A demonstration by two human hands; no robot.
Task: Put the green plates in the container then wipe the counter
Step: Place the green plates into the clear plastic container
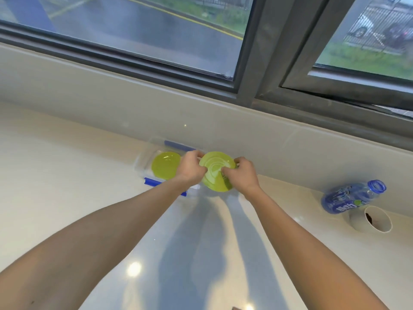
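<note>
A clear plastic container [143, 163] with blue clips stands on the white counter [67, 186] against the back wall. One green plate [164, 165] lies inside it. Just right of the container I hold a stack of green plates [215, 173] above the counter. My left hand [190, 167] grips the stack's left rim. My right hand [240, 175] grips its right rim, fingers curled over the edge. How many plates are in the stack is unclear.
A blue-labelled plastic bottle [350, 198] lies on its side at the right. Beside it lies a white paper cup [371, 220], also tipped over. A low wall and a dark-framed window [250, 63] run behind the counter.
</note>
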